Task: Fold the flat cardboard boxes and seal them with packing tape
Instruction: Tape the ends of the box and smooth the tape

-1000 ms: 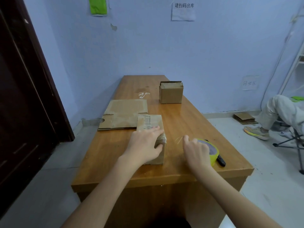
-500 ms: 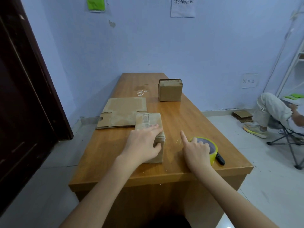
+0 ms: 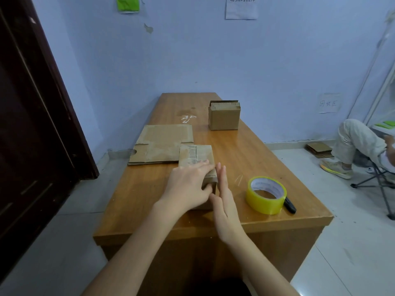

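1. Your left hand (image 3: 188,184) lies palm-down on the box (image 3: 197,165). The fingers are straight and close together across its top, and the thumb hooks over the near right corner.
2. Your right hand (image 3: 224,201) stands on edge against the box's right side. The fingers are straight and pressed together, pointing away from you. They hold nothing.
3. The box is small, brown corrugated card, squared up and shut on top. It sits near the middle of the table (image 3: 245,159), toward the near edge. A printed barcode label runs along its top.
4. The flat card (image 3: 162,144) lies just behind and left of the box. Its near right corner goes under the box's far left edge. It is creased and scuffed, with a half-round notch cut in its left side.
5. The tape (image 3: 266,194) is a yellowish, glossy roll with a white core, lying flat to the right of your right hand, apart from it.
6. A dark cutter (image 3: 290,205) lies touching the roll's right side.
7. A second box (image 3: 224,115) stands at the far right of the table, its top packed with upright card sheets.
8. The table is orange-brown wood, smooth and shiny.
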